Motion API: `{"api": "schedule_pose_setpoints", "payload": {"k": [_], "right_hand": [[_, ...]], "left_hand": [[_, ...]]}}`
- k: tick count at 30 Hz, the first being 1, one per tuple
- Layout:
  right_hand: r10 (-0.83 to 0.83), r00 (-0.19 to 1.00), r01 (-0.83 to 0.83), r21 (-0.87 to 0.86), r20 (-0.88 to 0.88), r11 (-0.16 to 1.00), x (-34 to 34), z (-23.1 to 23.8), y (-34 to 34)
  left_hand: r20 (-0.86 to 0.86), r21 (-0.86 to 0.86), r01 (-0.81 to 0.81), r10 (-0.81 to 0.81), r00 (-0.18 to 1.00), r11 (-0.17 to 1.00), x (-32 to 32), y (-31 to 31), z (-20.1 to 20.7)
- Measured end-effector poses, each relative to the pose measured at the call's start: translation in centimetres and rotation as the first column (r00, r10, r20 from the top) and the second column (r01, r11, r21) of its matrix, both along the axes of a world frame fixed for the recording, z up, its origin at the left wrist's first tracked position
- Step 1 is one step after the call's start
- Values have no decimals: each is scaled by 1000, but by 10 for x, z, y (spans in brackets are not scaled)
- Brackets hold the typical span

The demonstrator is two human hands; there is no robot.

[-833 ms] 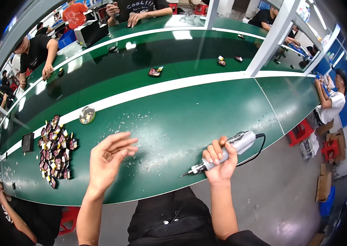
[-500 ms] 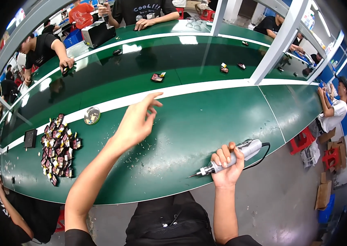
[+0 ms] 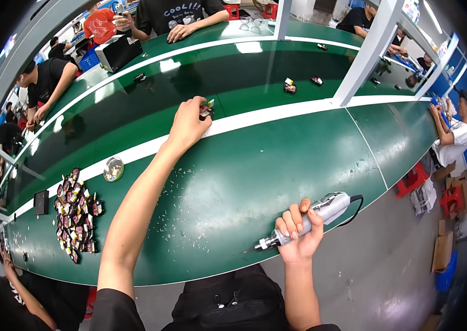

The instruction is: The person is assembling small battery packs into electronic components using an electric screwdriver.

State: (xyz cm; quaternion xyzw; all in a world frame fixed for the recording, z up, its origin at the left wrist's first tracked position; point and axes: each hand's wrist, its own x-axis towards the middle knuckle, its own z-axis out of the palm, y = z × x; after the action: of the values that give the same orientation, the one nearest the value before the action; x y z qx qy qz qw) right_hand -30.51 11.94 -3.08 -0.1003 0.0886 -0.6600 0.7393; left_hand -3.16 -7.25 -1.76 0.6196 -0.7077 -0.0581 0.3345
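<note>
beyond the long white strip, left hand at a small black-and-red boxy part
its fingers curl about the part, but whether they grip it i cannot tell; on the strip's near side, the right hand clasps a silver cylindrical corded driver

One head-worn fisheye view looks down and forward across the green table.

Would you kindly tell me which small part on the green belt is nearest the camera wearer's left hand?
The part partly covered by the left hand, just beyond the white strip; the others on the belt lie farther off.
</note>
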Motion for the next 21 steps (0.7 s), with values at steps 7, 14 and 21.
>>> {"api": "schedule_pose_setpoints", "payload": {"k": [7, 14, 21], "right_hand": [[24, 1000, -24, -15, -16, 1000, -10, 0, 10], [78, 995, -80, -29, -55, 996, -9, -8, 49], [133, 979, -131, 25, -152, 991, 7, -14, 74]], "left_hand": [[-31, 84, 566, -566, 824, 820, -80, 155, 23], [-149, 125, 586, -569, 809, 801, -91, 204, 10], [-60, 76, 541, -538, 841, 837, -97, 209, 5]]}}
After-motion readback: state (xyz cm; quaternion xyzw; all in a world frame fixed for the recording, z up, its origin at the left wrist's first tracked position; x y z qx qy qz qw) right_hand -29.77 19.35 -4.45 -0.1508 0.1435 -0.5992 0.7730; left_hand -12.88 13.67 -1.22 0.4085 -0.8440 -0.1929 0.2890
